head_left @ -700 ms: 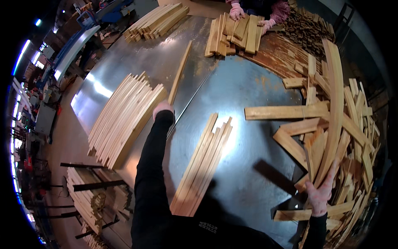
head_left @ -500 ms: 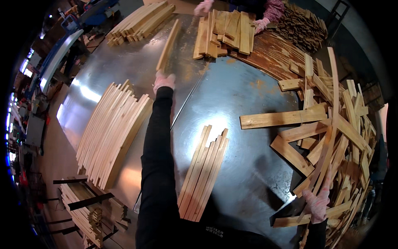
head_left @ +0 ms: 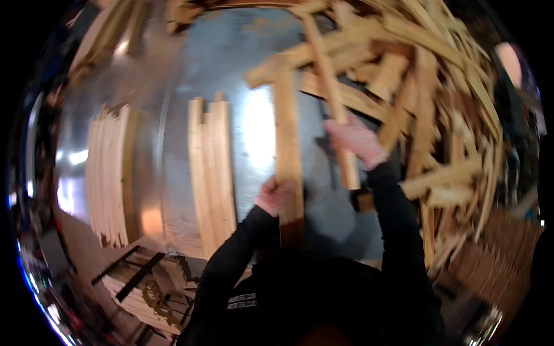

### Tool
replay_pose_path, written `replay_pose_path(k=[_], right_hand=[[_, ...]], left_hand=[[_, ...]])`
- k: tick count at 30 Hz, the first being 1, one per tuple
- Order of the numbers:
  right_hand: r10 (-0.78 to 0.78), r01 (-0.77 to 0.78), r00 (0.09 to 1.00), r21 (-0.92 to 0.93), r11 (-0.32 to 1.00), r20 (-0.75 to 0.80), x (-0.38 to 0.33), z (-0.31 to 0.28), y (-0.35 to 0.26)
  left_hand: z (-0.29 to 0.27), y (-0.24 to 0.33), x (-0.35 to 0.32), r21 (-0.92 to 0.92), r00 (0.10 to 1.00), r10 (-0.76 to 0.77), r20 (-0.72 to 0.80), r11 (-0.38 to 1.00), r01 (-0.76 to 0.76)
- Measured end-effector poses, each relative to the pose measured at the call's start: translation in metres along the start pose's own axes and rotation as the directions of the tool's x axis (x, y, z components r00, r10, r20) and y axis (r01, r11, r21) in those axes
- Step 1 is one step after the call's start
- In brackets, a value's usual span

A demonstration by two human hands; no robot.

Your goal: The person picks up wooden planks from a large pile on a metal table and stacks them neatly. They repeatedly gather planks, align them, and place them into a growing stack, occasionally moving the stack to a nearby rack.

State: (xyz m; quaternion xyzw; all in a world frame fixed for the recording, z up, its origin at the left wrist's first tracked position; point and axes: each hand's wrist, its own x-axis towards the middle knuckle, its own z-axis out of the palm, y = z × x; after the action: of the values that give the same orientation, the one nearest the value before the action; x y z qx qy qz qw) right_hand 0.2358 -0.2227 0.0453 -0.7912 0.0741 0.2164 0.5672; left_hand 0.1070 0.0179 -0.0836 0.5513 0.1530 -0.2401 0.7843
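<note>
My left hand (head_left: 270,196) is closed on the left edge of a wide wooden board (head_left: 287,132), which points away from me in front of my body. In my right hand (head_left: 359,140), a narrow wooden strip (head_left: 325,69) is gripped near its lower part; it slants up and to the left over the scrap pile. Both hands wear pale pinkish gloves, and the picture is smeared by motion. Left of the board, a small row of light wooden strips (head_left: 212,167) lies side by side on the metal table (head_left: 173,150).
A larger row of strips (head_left: 109,173) lies farther left. On the right is a tangled heap of boards and offcuts (head_left: 421,98). Below left stands a dark rack (head_left: 138,277) with stacked wood. More boards (head_left: 107,34) lie at the far left.
My view has swung to the right. The left hand has come back from the strip at the far side and now grips the wide board. My right hand has moved up and inward with its strip.
</note>
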Motion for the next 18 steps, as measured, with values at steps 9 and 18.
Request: replay_pose_path(k=[9, 18], right_hand=[[-0.479, 0.339, 0.827, -0.941, 0.011, 0.293, -0.159, -0.084, 0.1], [-0.674, 0.532, 0.689, -0.818, 0.219, 0.267, -0.162, -0.085, -0.015]], left_hand=[[0.089, -0.034, -0.043, -0.161, 0.966, -0.056, -0.254, 0.987, 0.015], [0.053, -0.084, -0.069, 0.31, 0.926, 0.213, -0.313, 0.944, -0.113]])
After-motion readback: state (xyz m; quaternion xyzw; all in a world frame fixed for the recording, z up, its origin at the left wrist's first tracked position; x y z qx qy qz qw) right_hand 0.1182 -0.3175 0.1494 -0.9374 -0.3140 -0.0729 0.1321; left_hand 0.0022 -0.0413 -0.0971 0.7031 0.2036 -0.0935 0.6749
